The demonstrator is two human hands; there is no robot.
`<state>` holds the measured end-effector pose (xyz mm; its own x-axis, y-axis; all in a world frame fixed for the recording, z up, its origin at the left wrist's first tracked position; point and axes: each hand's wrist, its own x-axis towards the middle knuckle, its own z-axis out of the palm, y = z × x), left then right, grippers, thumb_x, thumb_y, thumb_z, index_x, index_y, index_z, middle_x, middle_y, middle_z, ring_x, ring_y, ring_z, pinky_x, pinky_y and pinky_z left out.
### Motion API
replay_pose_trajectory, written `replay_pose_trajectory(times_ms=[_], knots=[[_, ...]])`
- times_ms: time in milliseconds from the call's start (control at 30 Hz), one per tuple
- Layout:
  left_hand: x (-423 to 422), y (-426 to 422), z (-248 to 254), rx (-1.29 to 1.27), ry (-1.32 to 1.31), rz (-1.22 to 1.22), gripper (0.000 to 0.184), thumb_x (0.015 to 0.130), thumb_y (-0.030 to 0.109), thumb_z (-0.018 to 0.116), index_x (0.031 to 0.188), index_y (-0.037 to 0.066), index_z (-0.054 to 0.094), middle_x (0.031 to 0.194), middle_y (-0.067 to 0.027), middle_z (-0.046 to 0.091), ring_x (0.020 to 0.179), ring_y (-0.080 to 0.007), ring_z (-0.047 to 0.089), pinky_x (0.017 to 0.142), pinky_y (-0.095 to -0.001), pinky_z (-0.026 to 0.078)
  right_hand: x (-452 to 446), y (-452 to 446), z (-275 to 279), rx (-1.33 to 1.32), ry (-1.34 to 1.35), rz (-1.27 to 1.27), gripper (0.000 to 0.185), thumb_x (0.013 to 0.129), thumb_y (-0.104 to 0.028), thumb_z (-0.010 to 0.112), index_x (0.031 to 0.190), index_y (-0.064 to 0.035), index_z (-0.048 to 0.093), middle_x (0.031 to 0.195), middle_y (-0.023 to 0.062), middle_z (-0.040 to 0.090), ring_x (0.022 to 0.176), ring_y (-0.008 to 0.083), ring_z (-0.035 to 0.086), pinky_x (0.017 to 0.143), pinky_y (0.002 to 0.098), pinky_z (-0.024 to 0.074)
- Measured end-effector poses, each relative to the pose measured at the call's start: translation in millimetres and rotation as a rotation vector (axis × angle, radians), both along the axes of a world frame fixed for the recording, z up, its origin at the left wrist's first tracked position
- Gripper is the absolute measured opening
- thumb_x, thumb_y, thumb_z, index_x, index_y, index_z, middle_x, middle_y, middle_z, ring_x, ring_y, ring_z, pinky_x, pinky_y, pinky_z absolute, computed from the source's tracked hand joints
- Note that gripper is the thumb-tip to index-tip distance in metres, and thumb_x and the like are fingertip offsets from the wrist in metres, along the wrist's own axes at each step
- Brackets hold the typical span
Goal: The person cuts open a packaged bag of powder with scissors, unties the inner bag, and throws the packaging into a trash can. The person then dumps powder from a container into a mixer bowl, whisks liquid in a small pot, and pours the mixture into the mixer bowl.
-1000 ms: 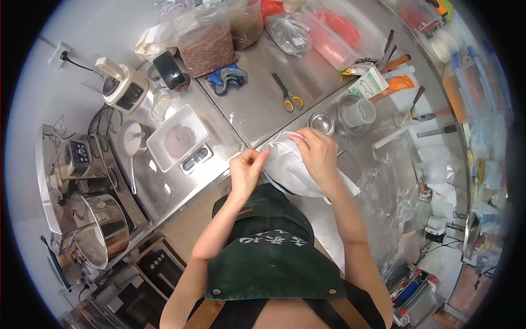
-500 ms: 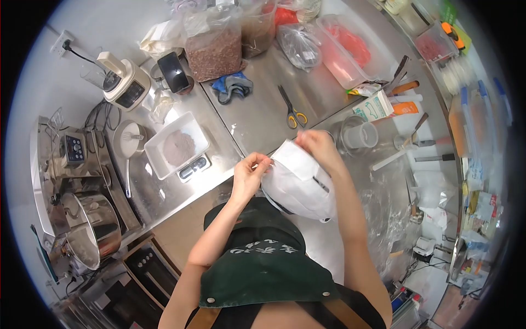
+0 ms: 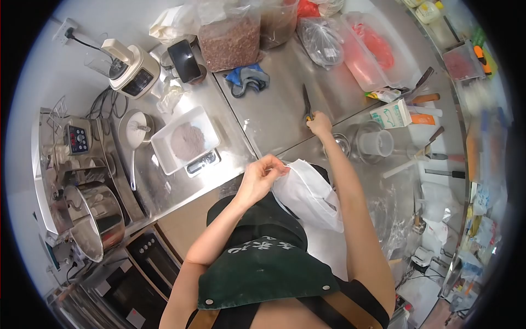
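Note:
My left hand (image 3: 263,178) is closed, pinching the upper edge of a white bag (image 3: 307,192) that hangs down in front of the dark green apron (image 3: 263,274). My right hand (image 3: 319,124) is stretched forward over the steel worktop, its fingers closed on the handles of the scissors (image 3: 306,101). The dark blades point away from me, and most of the yellow and black handles is hidden under the fingers. Close to the right wrist is a small round metal bowl (image 3: 342,145), partly covered by the forearm.
To the left are a white tray of powder (image 3: 159,151) on a scale (image 3: 203,163), a saucepan (image 3: 133,131) and a blender (image 3: 131,74). A blue-grey cloth (image 3: 246,79) and a bag of brown bits (image 3: 229,46) lie farther back. Knives and a carton (image 3: 390,114) are on the right.
My right hand has left the white bag and moved forward onto the scissors. My left hand still pinches the bag, which now hangs from it. The whole view has shifted slightly.

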<state>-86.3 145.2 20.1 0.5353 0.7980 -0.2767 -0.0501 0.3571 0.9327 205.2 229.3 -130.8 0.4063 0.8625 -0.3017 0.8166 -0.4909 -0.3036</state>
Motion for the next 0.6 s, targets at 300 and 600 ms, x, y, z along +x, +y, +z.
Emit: replay_pose_trajectory(times_ms=[300, 600], knots=[[-10, 15, -4, -0.041, -0.054, -0.224, 0.008, 0.093, 0.002, 0.054, 0.093, -0.005, 0.059, 0.105, -0.0123, 0.064, 0.103, -0.0194, 0.064, 0.093, -0.0300, 0.048, -67, -130, 307, 0.155, 1.084, -0.116, 0.045, 0.082, 0.001, 0.058, 0.126, 0.0001, 0.052, 0.076, -0.0031, 0.052, 0.063, 0.0044, 0.049, 0.048, 0.0203, 0.0369], [-8, 23, -10, -0.064, -0.156, -0.292, 0.008, 0.093, 0.004, 0.056, 0.091, -0.004, 0.060, 0.105, -0.0101, 0.063, 0.098, -0.0167, 0.064, 0.090, -0.0279, 0.047, -149, -275, 263, -0.240, 0.988, -0.213, 0.032, 0.082, -0.015, 0.074, 0.107, -0.0022, 0.058, 0.079, 0.0004, 0.057, 0.072, 0.0087, 0.054, 0.065, 0.0244, 0.0447]])
